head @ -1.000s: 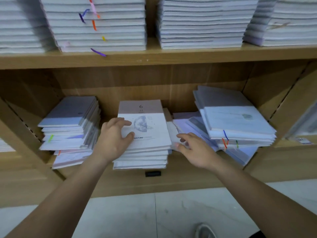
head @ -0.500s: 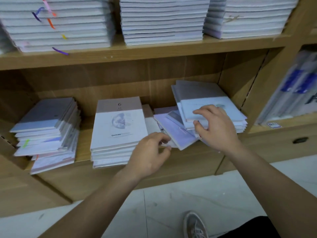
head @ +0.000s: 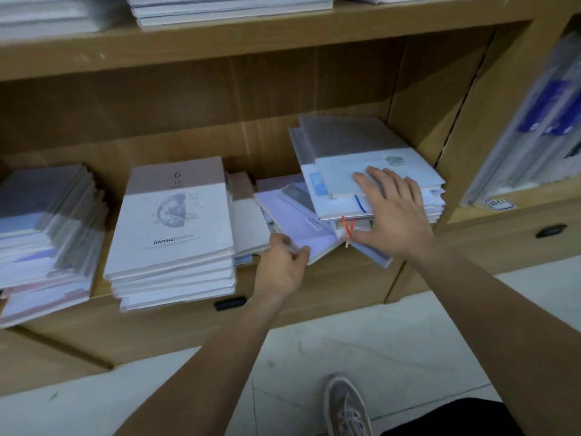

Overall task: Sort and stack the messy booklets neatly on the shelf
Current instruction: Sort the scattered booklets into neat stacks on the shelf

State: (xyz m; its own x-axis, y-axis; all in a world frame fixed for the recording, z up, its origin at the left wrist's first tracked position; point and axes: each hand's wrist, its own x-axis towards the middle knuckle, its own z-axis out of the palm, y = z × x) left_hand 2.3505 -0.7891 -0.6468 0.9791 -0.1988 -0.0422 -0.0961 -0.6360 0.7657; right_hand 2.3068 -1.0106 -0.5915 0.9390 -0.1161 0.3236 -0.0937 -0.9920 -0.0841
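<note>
**Sorting booklets in a low shelf bay**

Wooden shelf (head: 345,278) fills the head view, with pale floor (head: 361,341) below it. The upper board carries even white stacks (head: 232,7), cut off by the top edge. In the lower bay, three piles stand side by side:

- The left pile (head: 44,228) is ragged and fanned toward the front, and it is blurred.
- The middle pile (head: 176,221) is fairly square; its top cover shows a "6" and a globe print.
- The right pile (head: 361,152) is skewed, with its upper booklets turned against the lower ones.

Loose purple booklets (head: 292,221) lie slanted between the middle and right piles, partly under the right pile, their near corners past the shelf edge. The bay to the right holds leaning files (head: 540,127), too blurred to read.

Right hand (head: 396,215) lies flat on the right pile, fingers straight and spread across the top cover, thumb down at the pile's front edge. Left hand (head: 279,269) has its fingers curled, pinching the near edge of a purple booklet between thumb and fingertips.

A grey shoe (head: 345,407) rests on the floor. A black handle (head: 229,303) sits on the panel under the middle pile. A red ribbon (head: 347,225) and a blue ribbon (head: 360,204) hang from the right pile's front, just beside the right thumb.
</note>
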